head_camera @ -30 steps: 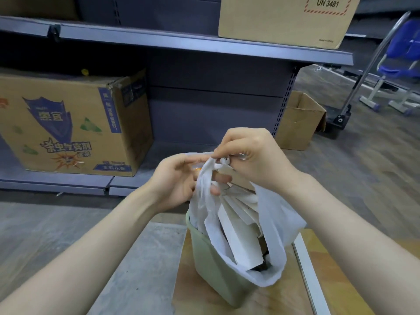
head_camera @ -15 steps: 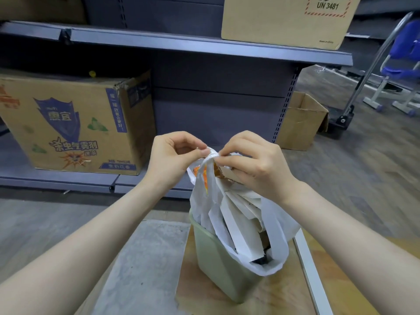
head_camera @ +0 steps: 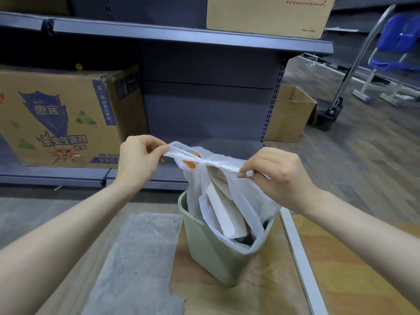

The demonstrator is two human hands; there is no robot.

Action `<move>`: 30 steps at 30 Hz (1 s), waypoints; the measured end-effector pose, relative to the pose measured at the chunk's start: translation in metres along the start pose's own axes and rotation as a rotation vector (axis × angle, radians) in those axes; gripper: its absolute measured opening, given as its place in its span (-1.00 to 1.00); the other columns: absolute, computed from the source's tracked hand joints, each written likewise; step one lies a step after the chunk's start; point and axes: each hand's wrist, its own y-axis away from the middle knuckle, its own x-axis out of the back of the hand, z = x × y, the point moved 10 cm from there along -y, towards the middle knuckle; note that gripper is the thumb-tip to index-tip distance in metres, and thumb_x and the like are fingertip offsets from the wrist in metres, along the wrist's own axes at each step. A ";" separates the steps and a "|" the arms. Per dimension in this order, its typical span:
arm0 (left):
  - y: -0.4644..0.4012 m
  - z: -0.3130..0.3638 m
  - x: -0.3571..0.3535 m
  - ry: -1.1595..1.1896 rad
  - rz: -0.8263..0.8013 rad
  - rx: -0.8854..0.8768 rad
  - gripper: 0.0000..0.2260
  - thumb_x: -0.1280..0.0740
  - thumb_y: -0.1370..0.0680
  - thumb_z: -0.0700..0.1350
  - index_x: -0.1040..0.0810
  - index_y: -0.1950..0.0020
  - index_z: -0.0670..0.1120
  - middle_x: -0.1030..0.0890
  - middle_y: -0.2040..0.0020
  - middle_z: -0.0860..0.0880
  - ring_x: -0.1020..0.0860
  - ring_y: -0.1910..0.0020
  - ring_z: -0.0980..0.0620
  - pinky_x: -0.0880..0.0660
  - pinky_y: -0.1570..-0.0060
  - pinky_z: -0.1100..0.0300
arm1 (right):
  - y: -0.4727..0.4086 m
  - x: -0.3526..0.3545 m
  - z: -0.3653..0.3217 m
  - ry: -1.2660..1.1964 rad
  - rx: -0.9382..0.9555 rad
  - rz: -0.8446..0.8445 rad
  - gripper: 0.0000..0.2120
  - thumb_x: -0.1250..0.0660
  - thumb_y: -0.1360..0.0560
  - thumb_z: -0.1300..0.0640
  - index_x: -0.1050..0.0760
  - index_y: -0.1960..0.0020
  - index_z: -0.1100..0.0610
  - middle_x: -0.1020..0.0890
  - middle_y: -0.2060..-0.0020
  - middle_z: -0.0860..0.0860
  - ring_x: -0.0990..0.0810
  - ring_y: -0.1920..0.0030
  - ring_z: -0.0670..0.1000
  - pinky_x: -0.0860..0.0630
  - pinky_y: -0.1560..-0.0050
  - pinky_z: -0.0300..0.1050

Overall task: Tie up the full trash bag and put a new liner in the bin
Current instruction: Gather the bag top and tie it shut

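A white plastic trash bag (head_camera: 238, 201), stuffed with white paper and something orange, stands in a pale green bin (head_camera: 204, 246) on the wooden floor. Its two handles cross in a knot above the bin. My left hand (head_camera: 136, 160) pinches the left handle end and my right hand (head_camera: 272, 176) pinches the right handle end. The handles are stretched taut between the hands. No new liner is in view.
A grey metal shelf unit (head_camera: 181, 35) stands behind the bin, with a printed cardboard box (head_camera: 63, 119) on its lowest shelf at left. An open carton (head_camera: 288, 114) sits on the floor at right. A hand trolley (head_camera: 329, 112) and blue chairs stand far right. A grey sheet (head_camera: 136, 258) lies left of the bin.
My hands were close together over the bag working the handles; now they have pulled apart sideways, drawing the handles tight into a knot.
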 end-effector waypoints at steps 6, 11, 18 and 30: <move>-0.011 -0.030 -0.002 -0.088 -0.007 0.085 -0.91 -0.38 -0.51 -0.19 -0.65 0.17 -0.15 -0.59 0.38 -0.03 -0.53 0.40 0.04 -0.46 0.30 0.19 | 0.037 0.007 0.032 -0.024 -0.203 0.004 -0.84 -0.45 -0.41 0.31 -0.61 0.34 0.27 -0.62 0.45 0.07 -0.54 0.45 0.05 -0.45 0.38 -0.16; 0.019 -0.075 -0.002 -0.168 -0.052 0.189 -0.91 -0.39 -0.49 -0.22 -0.66 0.16 -0.22 -0.61 0.35 -0.12 -0.52 0.35 -0.01 -0.38 0.19 0.18 | 0.092 -0.013 0.053 -0.136 -0.440 -0.113 -0.83 -0.51 -0.29 0.44 -0.59 0.35 0.24 -0.63 0.43 0.02 -0.56 0.42 0.09 -0.47 0.38 -0.05; 0.034 -0.022 -0.001 -0.333 -0.153 -0.197 -0.94 -0.33 -0.52 -0.28 -0.57 0.10 -0.16 -0.61 0.18 -0.05 -0.56 0.16 -0.08 -0.42 0.14 0.12 | 0.099 -0.018 0.052 -0.018 -0.373 -0.246 -0.88 -0.31 -0.45 0.22 -0.49 0.25 0.24 -0.54 0.36 0.05 -0.51 0.33 0.12 -0.49 0.38 0.01; 0.071 0.040 -0.078 -0.697 -0.367 -0.656 -0.66 -0.07 -0.55 -0.02 -0.52 0.17 -0.20 -0.58 0.25 -0.11 -0.50 0.40 -0.15 -0.46 0.32 0.07 | 0.073 -0.075 0.025 0.059 -0.425 -0.570 -0.67 -0.18 -0.57 -0.11 -0.51 -0.09 0.13 -0.59 0.07 0.00 -0.58 0.09 0.09 -0.46 0.21 -0.08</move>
